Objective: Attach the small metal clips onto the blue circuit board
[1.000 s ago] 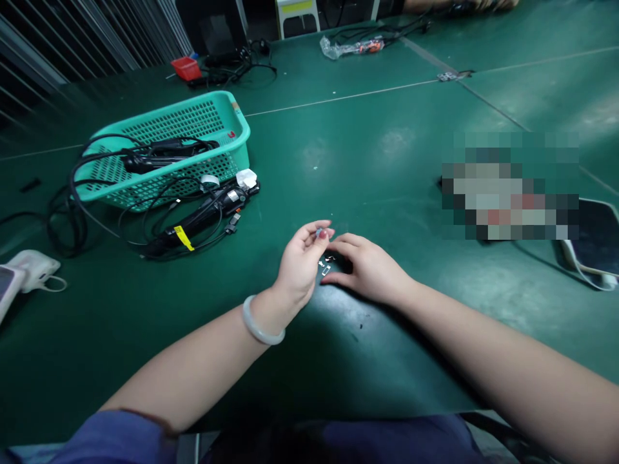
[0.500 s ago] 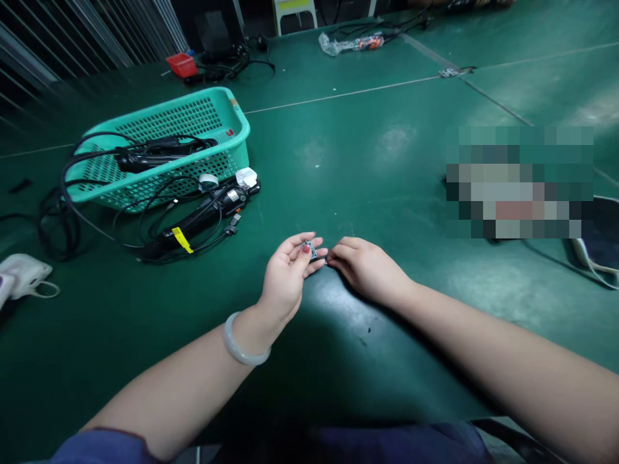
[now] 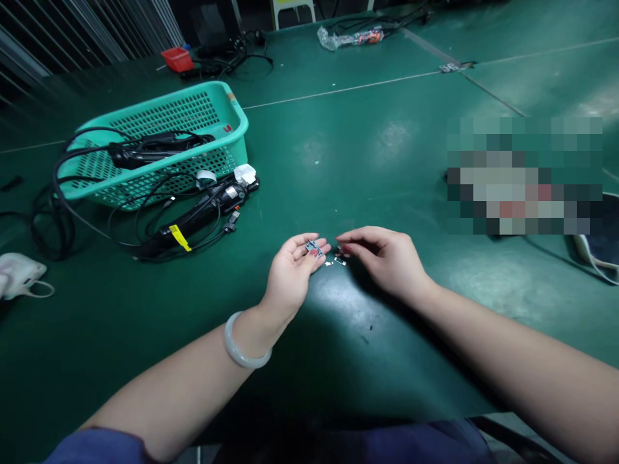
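My left hand, palm up, pinches a small grey-blue flat part with cut-outs between thumb and fingers. Just to its right, my right hand hovers low over the table with thumb and forefinger brought together. A tiny piece seems to be at those fingertips, too small to name. Between the hands, on the green table top, lie a small bright rectangular frame-like piece and some tiny white bits. A pale bangle circles my left wrist.
A turquoise basket with black cabled devices stands at the left. Before it lies a black handheld tool with cables and a yellow tag. A white device sits at the far left, a red box farther back. A blurred-out patch covers something at right.
My right hand has drawn back slightly to the right, away from my left fingers, uncovering the small bright pieces on the table. My left hand still holds the grey-blue part, tilted a little differently.
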The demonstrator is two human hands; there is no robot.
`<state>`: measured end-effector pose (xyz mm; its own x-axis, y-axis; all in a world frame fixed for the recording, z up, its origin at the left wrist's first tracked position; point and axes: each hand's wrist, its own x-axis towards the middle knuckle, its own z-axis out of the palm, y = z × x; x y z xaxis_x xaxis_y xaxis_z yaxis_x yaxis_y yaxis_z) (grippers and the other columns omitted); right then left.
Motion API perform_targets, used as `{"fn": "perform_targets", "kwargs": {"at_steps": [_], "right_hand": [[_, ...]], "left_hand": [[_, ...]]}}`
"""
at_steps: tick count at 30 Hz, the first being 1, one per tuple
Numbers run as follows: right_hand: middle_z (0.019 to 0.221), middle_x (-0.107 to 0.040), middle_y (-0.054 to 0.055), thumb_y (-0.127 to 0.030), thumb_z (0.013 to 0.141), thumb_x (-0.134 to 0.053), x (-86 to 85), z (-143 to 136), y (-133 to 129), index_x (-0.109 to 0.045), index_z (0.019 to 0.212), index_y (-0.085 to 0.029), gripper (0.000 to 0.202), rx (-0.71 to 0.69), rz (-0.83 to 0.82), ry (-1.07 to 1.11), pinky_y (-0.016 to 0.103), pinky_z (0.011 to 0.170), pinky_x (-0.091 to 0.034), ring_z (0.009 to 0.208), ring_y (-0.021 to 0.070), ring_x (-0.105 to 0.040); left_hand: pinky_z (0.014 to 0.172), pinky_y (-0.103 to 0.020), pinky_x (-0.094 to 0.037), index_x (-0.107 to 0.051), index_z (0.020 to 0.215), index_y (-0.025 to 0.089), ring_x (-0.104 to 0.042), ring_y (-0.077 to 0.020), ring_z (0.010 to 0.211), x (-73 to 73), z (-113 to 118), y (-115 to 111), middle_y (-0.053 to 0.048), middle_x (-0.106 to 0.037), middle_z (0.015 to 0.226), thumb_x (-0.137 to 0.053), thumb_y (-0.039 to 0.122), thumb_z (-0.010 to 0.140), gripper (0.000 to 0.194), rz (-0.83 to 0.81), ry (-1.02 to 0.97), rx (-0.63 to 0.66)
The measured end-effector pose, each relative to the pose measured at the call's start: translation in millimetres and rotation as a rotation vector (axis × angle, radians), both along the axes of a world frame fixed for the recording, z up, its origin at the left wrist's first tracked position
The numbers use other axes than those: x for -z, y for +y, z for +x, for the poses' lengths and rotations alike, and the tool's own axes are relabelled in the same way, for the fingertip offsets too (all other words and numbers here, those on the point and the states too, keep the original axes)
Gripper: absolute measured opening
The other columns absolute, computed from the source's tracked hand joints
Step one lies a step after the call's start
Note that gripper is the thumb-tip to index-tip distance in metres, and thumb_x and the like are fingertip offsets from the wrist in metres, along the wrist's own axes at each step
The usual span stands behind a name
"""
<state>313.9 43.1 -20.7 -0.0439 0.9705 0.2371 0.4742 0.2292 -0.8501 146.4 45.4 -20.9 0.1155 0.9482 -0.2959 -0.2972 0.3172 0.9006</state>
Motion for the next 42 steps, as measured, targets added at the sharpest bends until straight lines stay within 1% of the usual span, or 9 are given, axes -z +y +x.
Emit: {"fn": "perform_targets", "kwargs": {"at_steps": [3, 6, 12, 16, 19, 25, 30, 35, 42], "right_hand": [[0.085, -0.075, 0.003, -0.022, 0.081, -0.061, -1.4, -2.6, -3.2, -0.073, 0.090, -0.021, 0.015, -0.020, -0.062, 0.112, 0.034, 0.076, -0.058, 0.075, 0.0175, -0.071], [0.086, -0.075, 0.003, -0.021, 0.079, -0.061, -3.1, -5.3, -6.0, -0.074, 0.089, -0.021, 0.016, -0.029, -0.091, 0.167, 0.034, 0.077, -0.058, 0.076, 0.0175, -0.071], [0.079, -0.075, 0.002, -0.027, 0.075, -0.068, -6.8, -6.6, -7.3, -0.074, 0.085, -0.021, 0.013, -0.046, -0.155, 0.340, 0.032, 0.069, -0.058, 0.069, 0.0168, -0.070], [0.079, -0.075, 0.002, -0.026, 0.072, -0.070, -10.3, -5.6, -6.2, -0.075, 0.078, -0.022, 0.009, 0.002, -0.134, 0.304, 0.033, 0.074, -0.058, 0.074, 0.0183, -0.070], [0.078, -0.075, 0.003, -0.029, 0.072, -0.069, -11.6, -5.5, -6.4, -0.075, 0.077, -0.022, 0.010, 0.022, -0.121, 0.283, 0.033, 0.072, -0.057, 0.073, 0.0187, -0.070], [0.074, -0.074, 0.002, -0.026, 0.069, -0.072, -11.7, -7.6, -7.6, -0.073, 0.071, -0.021, 0.006, -0.005, -0.134, 0.367, 0.031, 0.069, -0.057, 0.070, 0.0175, -0.069], [0.076, -0.075, 0.001, -0.023, 0.070, -0.071, -10.4, -7.8, -7.4, -0.074, 0.075, -0.022, 0.006, -0.020, -0.128, 0.391, 0.032, 0.074, -0.057, 0.074, 0.0171, -0.070], [0.078, -0.075, 0.002, -0.025, 0.072, -0.071, -7.7, -5.6, -6.0, -0.074, 0.078, -0.021, 0.008, -0.043, -0.162, 0.418, 0.033, 0.076, -0.057, 0.075, 0.0178, -0.070], [0.084, -0.075, 0.004, -0.030, 0.075, -0.070, -4.9, -5.6, -4.6, -0.072, 0.084, -0.020, 0.014, -0.123, -0.195, 0.416, 0.035, 0.079, -0.056, 0.081, 0.0187, -0.070]], "left_hand": [[0.087, -0.032, -0.052, -0.059, 0.099, 0.017, -0.068, -0.0170, 0.096, 1.0, 0.7, -0.1, -0.008, -0.070, 0.104, -0.068, 0.019, 0.077, 0.024, -0.006, 0.009, 0.001], [0.084, -0.032, -0.053, -0.060, 0.097, 0.017, -0.069, -0.0155, 0.088, 2.4, 1.2, 0.0, -0.007, -0.071, 0.098, -0.074, 0.020, 0.072, 0.029, 0.001, 0.012, 0.002], [0.084, -0.029, -0.054, -0.061, 0.088, 0.016, -0.068, -0.0116, 0.081, 5.2, -1.1, -0.1, -0.003, -0.072, 0.089, -0.080, 0.018, 0.062, 0.032, 0.075, -0.011, 0.054], [0.086, -0.029, -0.053, -0.058, 0.083, 0.016, -0.069, -0.0119, 0.082, 4.4, -2.8, -0.7, -0.004, -0.073, 0.090, -0.081, 0.017, 0.060, 0.032, 0.079, -0.014, 0.082], [0.085, -0.030, -0.053, -0.058, 0.081, 0.016, -0.069, -0.0133, 0.083, 4.0, -3.3, -0.9, -0.005, -0.073, 0.091, -0.083, 0.018, 0.059, 0.034, 0.082, -0.012, 0.098], [0.083, -0.032, -0.053, -0.058, 0.076, 0.015, -0.070, -0.0148, 0.082, 4.5, -3.3, -1.8, -0.005, -0.074, 0.085, -0.085, 0.020, 0.056, 0.034, 0.090, -0.007, 0.090], [0.083, -0.033, -0.054, -0.057, 0.073, 0.015, -0.070, -0.0150, 0.082, 4.0, -2.3, -2.0, -0.004, -0.074, 0.084, -0.085, 0.018, 0.054, 0.034, 0.097, -0.027, 0.096], [0.087, -0.035, -0.053, -0.059, 0.075, 0.015, -0.070, -0.0160, 0.086, 4.2, -2.4, -2.1, -0.005, -0.074, 0.086, -0.084, 0.019, 0.056, 0.031, 0.112, -0.030, 0.087], [0.087, -0.031, -0.054, -0.066, 0.085, 0.016, -0.070, -0.0134, 0.082, 4.2, -1.7, -1.5, -0.004, -0.074, 0.084, -0.082, 0.021, 0.060, 0.030, 0.128, -0.015, 0.096]]}}
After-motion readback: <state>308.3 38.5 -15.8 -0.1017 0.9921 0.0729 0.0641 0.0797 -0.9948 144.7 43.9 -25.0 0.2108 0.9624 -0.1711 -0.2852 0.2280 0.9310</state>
